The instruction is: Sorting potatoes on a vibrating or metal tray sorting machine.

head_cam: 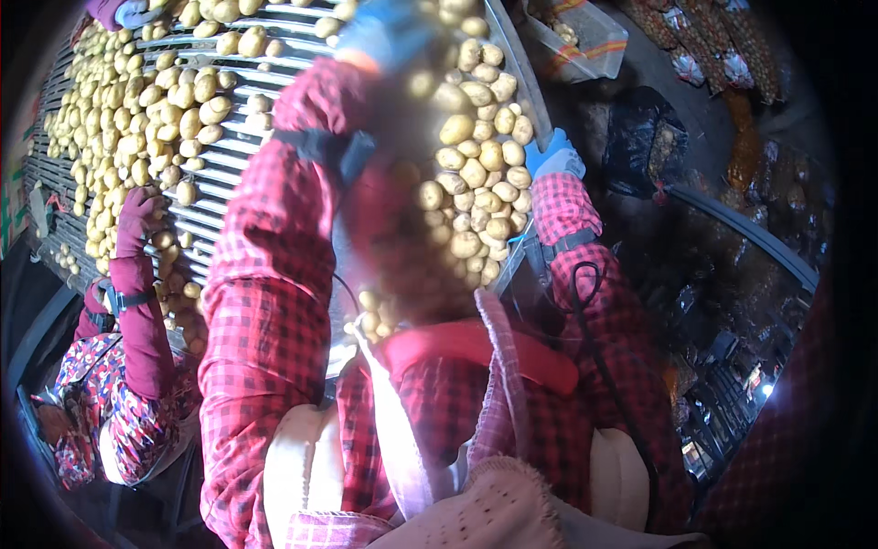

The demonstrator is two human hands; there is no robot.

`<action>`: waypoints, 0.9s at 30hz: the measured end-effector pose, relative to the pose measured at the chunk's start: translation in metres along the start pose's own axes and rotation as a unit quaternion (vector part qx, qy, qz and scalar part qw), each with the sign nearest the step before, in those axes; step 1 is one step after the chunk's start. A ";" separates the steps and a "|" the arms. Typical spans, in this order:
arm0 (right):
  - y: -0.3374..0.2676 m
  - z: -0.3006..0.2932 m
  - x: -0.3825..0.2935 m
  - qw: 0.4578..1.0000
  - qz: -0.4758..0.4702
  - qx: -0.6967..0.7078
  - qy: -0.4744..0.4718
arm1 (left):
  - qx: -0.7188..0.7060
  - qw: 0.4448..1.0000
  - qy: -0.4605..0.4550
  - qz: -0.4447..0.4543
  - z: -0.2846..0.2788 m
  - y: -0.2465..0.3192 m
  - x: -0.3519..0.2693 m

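Note:
My left hand [387,34], in a blue glove, is blurred at the top of the view, over the right end of the metal slats among potatoes; whether it holds one cannot be told. My right hand [557,156], in a blue and grey glove, lies on the metal side rail [525,68] at the right of a heap of pale yellow potatoes [473,173]. Its fingers are bent at the rail's edge. More potatoes [175,103] lie spread over the slatted metal grate [281,44] to the left. A blur hides the middle of the heap.
At the left a co-worker in maroon sleeves has a gloved hand [140,209] on the potatoes; another gloved hand [134,14] shows at top left. Filled net sacks [741,62], a dark plastic bag [634,141] and a curved metal bar [748,233] are at the right.

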State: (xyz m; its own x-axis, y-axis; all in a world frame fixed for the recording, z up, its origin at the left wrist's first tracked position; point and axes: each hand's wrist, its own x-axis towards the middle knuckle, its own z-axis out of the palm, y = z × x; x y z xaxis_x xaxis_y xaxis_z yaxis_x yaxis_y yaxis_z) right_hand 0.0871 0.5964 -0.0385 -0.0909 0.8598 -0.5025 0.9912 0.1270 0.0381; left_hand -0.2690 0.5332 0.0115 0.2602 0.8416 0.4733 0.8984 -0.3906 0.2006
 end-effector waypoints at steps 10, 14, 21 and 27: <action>-0.002 -0.006 -0.006 1.000 -0.024 0.008 0.007 | 0.051 0.940 -0.007 -0.336 -0.063 0.045 -0.134; -0.001 -0.006 -0.006 1.000 -0.028 0.007 0.010 | 0.054 0.894 0.024 -0.445 -0.052 0.039 -0.171; 0.000 -0.006 -0.006 0.999 -0.043 0.012 0.020 | 0.037 0.905 -0.021 -0.424 -0.055 0.183 -0.197; -0.001 -0.002 -0.001 0.999 -0.044 0.005 0.027 | -0.101 0.878 -0.151 -0.443 -0.077 0.310 -0.234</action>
State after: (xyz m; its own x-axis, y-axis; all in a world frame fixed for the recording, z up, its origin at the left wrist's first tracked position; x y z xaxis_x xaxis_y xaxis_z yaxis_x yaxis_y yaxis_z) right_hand 0.0865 0.5963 -0.0362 -0.1823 0.8707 -0.4567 0.9800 0.1988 -0.0122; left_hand -0.0784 0.1865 0.0288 -0.4003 0.8968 -0.1885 0.7223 0.4353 0.5374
